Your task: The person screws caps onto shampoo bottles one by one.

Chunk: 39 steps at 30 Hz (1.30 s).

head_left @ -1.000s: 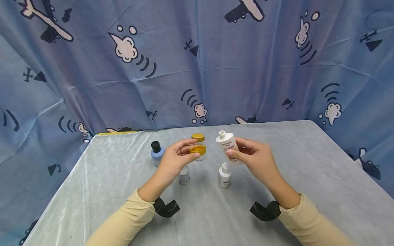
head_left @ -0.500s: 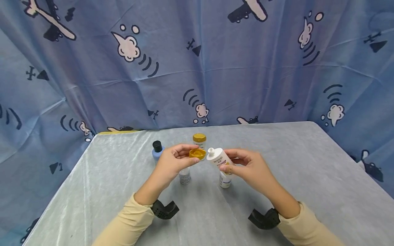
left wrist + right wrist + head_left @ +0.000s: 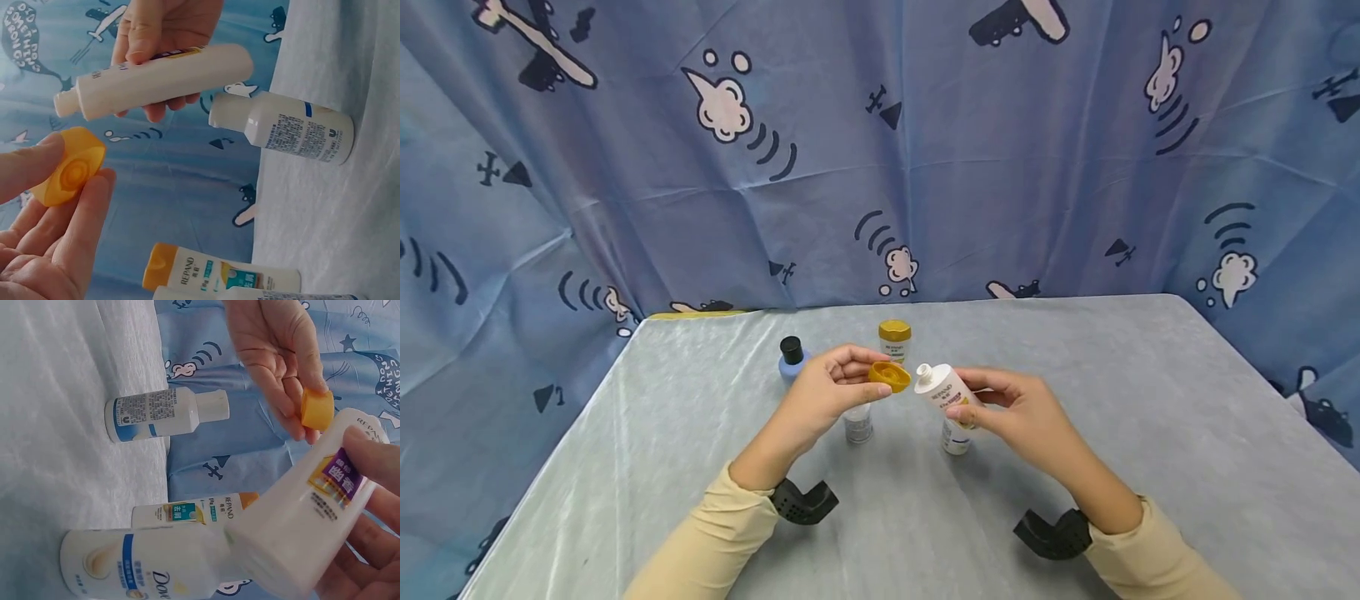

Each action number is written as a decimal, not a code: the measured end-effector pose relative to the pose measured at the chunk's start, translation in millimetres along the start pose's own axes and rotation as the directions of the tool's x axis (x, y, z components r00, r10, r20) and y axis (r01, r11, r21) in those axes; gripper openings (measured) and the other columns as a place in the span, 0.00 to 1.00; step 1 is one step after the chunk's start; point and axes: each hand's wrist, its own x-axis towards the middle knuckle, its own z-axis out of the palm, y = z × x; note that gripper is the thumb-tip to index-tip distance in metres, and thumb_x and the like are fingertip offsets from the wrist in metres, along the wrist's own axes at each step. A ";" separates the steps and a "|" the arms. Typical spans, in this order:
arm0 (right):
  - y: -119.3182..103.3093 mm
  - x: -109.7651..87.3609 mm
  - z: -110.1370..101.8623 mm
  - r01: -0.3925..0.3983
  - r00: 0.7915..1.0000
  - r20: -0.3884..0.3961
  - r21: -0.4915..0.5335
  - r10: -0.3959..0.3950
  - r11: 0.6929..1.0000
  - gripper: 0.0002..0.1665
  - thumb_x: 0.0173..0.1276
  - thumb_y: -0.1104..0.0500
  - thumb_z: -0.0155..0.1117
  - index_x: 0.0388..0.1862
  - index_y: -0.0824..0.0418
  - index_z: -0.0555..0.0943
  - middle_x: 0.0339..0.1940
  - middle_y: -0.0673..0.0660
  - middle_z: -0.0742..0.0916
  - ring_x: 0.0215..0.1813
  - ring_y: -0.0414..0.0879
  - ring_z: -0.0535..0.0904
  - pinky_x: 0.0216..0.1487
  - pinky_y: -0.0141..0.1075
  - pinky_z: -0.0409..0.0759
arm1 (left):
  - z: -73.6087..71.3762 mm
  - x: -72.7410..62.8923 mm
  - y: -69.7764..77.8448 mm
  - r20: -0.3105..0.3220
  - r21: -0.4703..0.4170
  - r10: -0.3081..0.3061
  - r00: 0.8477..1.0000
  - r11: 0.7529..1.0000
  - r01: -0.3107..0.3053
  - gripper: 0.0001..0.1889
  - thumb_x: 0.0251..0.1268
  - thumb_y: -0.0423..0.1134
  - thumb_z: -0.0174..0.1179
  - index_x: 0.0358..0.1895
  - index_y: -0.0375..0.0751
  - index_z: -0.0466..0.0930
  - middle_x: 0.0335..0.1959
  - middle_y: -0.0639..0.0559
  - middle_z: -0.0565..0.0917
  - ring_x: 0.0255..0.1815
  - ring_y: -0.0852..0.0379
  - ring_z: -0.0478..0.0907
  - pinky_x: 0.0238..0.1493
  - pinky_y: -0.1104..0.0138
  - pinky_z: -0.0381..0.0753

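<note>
My left hand (image 3: 808, 404) pinches an orange-yellow bottle cap (image 3: 890, 377) between thumb and fingers, its hollow underside partly showing. Facing it, my right hand (image 3: 1018, 408) grips a white REPAND bottle (image 3: 946, 393) around its body. The bottle leans left, and its bare neck points at the cap with a small gap between them. In the right wrist view, a purple and yellow label shows on the held bottle (image 3: 312, 506). A white bottle (image 3: 956, 439) stands below the right hand, its upper part hidden. Another small white bottle (image 3: 858, 425) stands under the left hand.
Behind the cap stands a second REPAND bottle (image 3: 895, 340) with a yellow cap. A blue bottle (image 3: 792, 363) with a black top is partly hidden behind the left hand. The grey-white cloth-covered table (image 3: 1135, 392) ends at a blue patterned curtain (image 3: 820, 167).
The right hand has brought the REPAND bottle left and down, tilting its neck toward the cap. The left hand has turned the cap slightly and stays near the same spot.
</note>
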 end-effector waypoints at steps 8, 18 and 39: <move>-0.9 -0.7 3.6 0.013 1.000 0.004 -0.040 -0.013 0.999 0.24 0.60 0.54 0.76 0.55 0.60 0.85 0.52 0.58 0.89 0.52 0.51 0.85 0.52 0.39 0.85 | -1.3 -1.4 1.6 0.039 0.042 0.052 0.998 0.998 -0.053 0.22 0.62 0.29 0.67 0.61 0.33 0.78 0.55 0.40 0.84 0.47 0.61 0.84 0.52 0.69 0.84; -3.5 -1.3 5.9 0.052 0.998 0.040 -0.071 -0.049 0.996 0.22 0.60 0.54 0.76 0.53 0.58 0.87 0.49 0.54 0.90 0.52 0.48 0.85 0.52 0.35 0.84 | -3.4 -5.5 5.3 0.053 0.028 0.051 0.997 0.998 -0.052 0.18 0.62 0.27 0.66 0.55 0.29 0.77 0.48 0.45 0.87 0.45 0.61 0.84 0.51 0.67 0.85; -1.4 -2.9 6.4 0.076 0.993 0.101 -0.078 -0.068 0.994 0.21 0.61 0.53 0.75 0.53 0.58 0.87 0.48 0.53 0.90 0.46 0.42 0.85 0.47 0.35 0.85 | 0.6 -8.5 7.8 0.085 0.122 0.073 0.994 0.989 -0.083 0.16 0.60 0.33 0.69 0.51 0.34 0.84 0.45 0.44 0.88 0.42 0.61 0.85 0.48 0.66 0.85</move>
